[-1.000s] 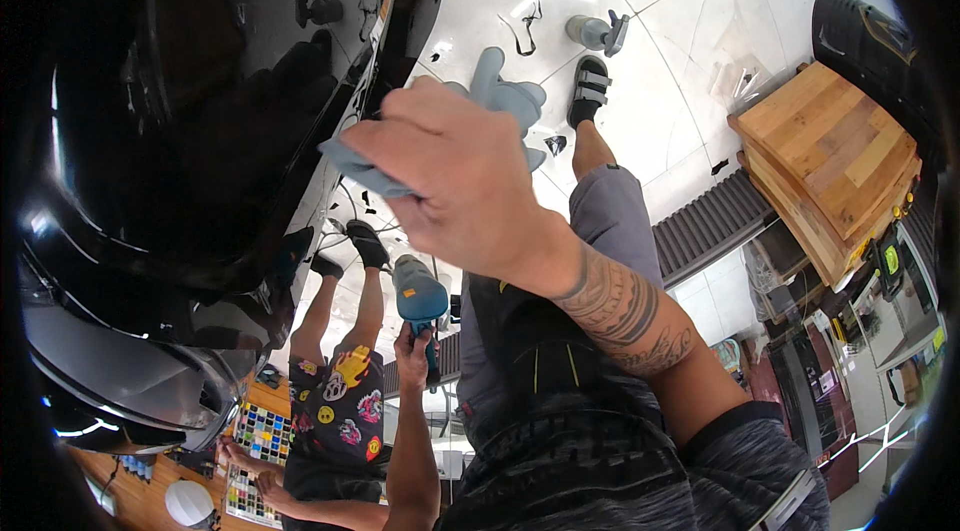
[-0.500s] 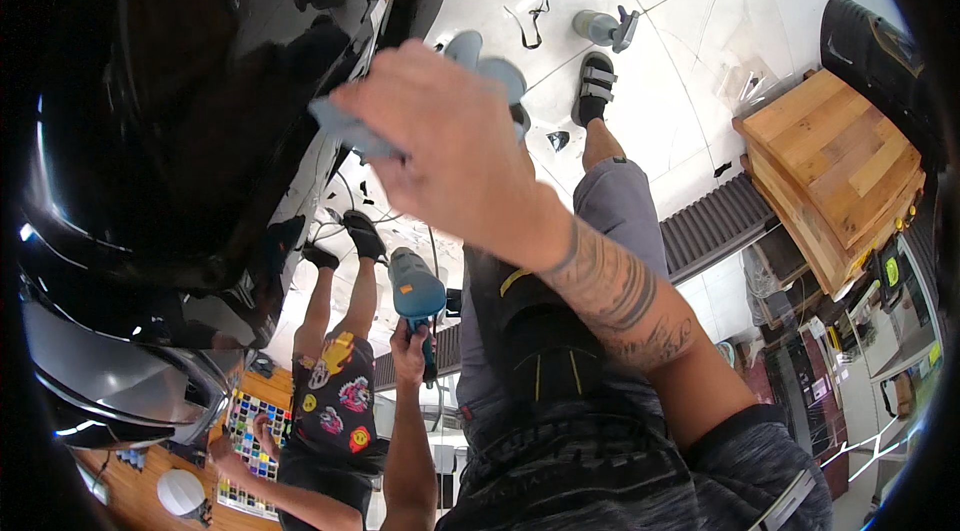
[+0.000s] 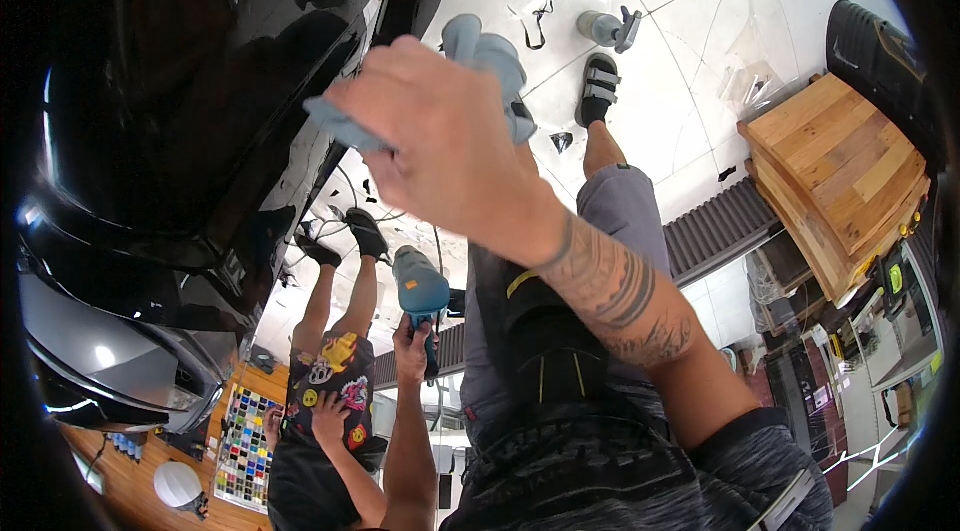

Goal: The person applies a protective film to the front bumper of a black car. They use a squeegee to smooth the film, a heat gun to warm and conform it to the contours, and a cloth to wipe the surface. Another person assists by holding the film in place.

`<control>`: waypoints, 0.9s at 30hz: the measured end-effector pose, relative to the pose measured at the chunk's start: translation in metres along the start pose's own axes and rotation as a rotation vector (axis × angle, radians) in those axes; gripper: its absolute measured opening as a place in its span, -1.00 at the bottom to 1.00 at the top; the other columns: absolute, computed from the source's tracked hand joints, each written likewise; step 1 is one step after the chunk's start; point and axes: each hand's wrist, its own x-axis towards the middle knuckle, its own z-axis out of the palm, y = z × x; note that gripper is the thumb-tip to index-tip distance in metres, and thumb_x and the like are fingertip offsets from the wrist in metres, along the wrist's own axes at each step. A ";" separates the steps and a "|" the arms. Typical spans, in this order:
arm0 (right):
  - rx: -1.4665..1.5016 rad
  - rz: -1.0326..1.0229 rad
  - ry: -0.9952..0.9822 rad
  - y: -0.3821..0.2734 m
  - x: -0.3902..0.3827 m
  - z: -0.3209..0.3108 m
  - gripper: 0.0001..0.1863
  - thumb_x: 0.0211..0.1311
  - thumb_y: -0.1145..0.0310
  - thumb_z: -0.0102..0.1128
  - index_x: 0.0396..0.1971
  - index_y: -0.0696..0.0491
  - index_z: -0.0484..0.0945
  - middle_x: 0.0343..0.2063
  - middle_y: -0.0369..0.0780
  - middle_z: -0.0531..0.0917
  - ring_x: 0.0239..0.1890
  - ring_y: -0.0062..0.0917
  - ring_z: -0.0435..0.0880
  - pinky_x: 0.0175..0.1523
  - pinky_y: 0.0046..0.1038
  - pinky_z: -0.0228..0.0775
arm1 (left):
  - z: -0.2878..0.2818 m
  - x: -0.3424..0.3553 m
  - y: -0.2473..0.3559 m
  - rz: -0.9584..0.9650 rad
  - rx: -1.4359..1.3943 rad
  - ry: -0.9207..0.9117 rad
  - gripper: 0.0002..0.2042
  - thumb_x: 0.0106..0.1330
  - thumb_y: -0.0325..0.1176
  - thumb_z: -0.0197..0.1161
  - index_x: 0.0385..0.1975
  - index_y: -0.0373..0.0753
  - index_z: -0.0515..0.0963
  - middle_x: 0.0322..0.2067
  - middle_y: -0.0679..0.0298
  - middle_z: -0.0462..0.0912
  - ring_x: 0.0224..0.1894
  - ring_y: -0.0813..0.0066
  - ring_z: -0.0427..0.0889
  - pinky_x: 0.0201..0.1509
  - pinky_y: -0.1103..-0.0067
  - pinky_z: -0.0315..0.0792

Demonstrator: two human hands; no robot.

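Observation:
My right hand [image 3: 440,131], its tattooed forearm coming in from the lower right, is closed round a blue-grey cloth [image 3: 480,46]. Folds of the cloth stick out past the knuckles and on the left side of the fist. The hand is near the edge of a glossy black car panel [image 3: 180,131]; whether the cloth touches it I cannot tell. Lower down, my left hand [image 3: 410,349] grips the handle of a teal heat gun [image 3: 420,289], whose grey front end points away from me. A cable hangs beside the gun.
To the left, a co-worker in patterned shorts [image 3: 335,381] stands by the car. A spray bottle [image 3: 603,29] lies on the white tiled floor [image 3: 690,61], with dark scraps and cables about. A wooden block-shaped stand [image 3: 835,166] is at the right. A colour-sample board [image 3: 245,451] shows lower left.
The cloth in my right hand shows more of its folds; the hand has barely shifted. The heat gun stays in my left hand. The co-worker's arm has moved toward their shorts.

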 end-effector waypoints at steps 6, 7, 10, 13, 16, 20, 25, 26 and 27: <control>0.017 -0.034 0.094 0.004 0.001 0.012 -0.77 -0.31 0.53 0.23 -0.49 0.06 0.56 -0.50 -0.28 0.50 -0.38 -0.41 0.51 -0.53 -0.41 0.26 | 0.000 -0.003 0.002 0.002 -0.024 0.006 -0.73 0.24 -0.28 0.19 -0.19 -0.33 0.45 -0.42 0.30 0.58 -0.52 0.62 0.53 -0.46 0.67 0.42; 0.004 -0.042 0.084 0.011 0.004 0.011 -0.78 -0.31 0.53 0.23 -0.50 0.06 0.56 -0.51 -0.28 0.50 -0.39 -0.41 0.51 -0.53 -0.41 0.26 | 0.000 -0.001 0.003 0.021 -0.005 0.001 -0.73 0.23 -0.29 0.19 -0.19 -0.33 0.45 -0.42 0.30 0.58 -0.53 0.62 0.53 -0.46 0.67 0.42; 0.033 -0.002 0.016 0.011 0.002 0.008 -0.64 -0.36 0.60 0.23 -0.37 0.12 0.58 -0.47 -0.19 0.53 -0.39 -0.31 0.52 -0.39 -0.37 0.40 | 0.002 -0.001 0.005 0.021 0.004 0.012 -0.74 0.23 -0.29 0.19 -0.20 -0.33 0.45 -0.43 0.30 0.58 -0.53 0.62 0.53 -0.47 0.67 0.42; 0.026 0.037 0.017 -0.003 -0.003 0.007 -0.63 -0.36 0.60 0.23 -0.35 0.10 0.59 -0.47 -0.21 0.52 -0.37 -0.32 0.51 -0.39 -0.37 0.39 | -0.002 -0.002 0.003 0.031 -0.003 0.025 -0.76 0.24 -0.32 0.18 -0.20 -0.33 0.45 -0.42 0.29 0.59 -0.54 0.62 0.53 -0.47 0.67 0.42; 0.046 -0.006 0.074 0.007 -0.002 0.012 -0.62 -0.37 0.59 0.22 -0.34 0.10 0.59 -0.48 -0.22 0.50 -0.39 -0.32 0.51 -0.42 -0.38 0.37 | -0.004 -0.002 0.002 0.058 -0.032 0.030 -0.79 0.24 -0.38 0.16 -0.20 -0.34 0.45 -0.41 0.28 0.60 -0.54 0.61 0.53 -0.47 0.68 0.42; -0.019 -0.031 0.018 0.017 0.001 0.010 -0.72 -0.34 0.55 0.24 -0.44 0.07 0.58 -0.49 -0.27 0.50 -0.36 -0.40 0.51 -0.51 -0.38 0.25 | -0.007 0.001 0.002 0.035 -0.004 0.032 -0.80 0.24 -0.39 0.15 -0.20 -0.34 0.46 -0.42 0.28 0.60 -0.54 0.61 0.53 -0.48 0.68 0.42; 0.031 0.005 0.043 -0.005 -0.007 0.006 -0.76 -0.33 0.55 0.23 -0.49 0.07 0.56 -0.47 -0.29 0.51 -0.35 -0.44 0.50 -0.55 -0.38 0.19 | -0.003 -0.004 0.008 0.009 0.002 0.056 -0.81 0.24 -0.39 0.14 -0.21 -0.34 0.46 -0.42 0.29 0.60 -0.54 0.61 0.53 -0.48 0.67 0.41; 0.029 -0.003 0.038 -0.002 -0.005 0.007 -0.76 -0.32 0.56 0.23 -0.49 0.08 0.56 -0.47 -0.29 0.51 -0.36 -0.44 0.49 -0.55 -0.38 0.19 | -0.006 -0.003 0.008 0.026 0.010 0.035 -0.81 0.24 -0.38 0.15 -0.23 -0.34 0.47 -0.43 0.29 0.59 -0.55 0.61 0.52 -0.49 0.67 0.40; 0.031 -0.012 0.025 0.002 -0.003 0.006 -0.77 -0.31 0.56 0.24 -0.49 0.08 0.56 -0.47 -0.29 0.50 -0.36 -0.43 0.49 -0.55 -0.39 0.20 | -0.005 -0.003 0.009 0.036 0.004 0.031 -0.81 0.24 -0.38 0.15 -0.23 -0.34 0.47 -0.43 0.29 0.59 -0.55 0.61 0.52 -0.49 0.67 0.40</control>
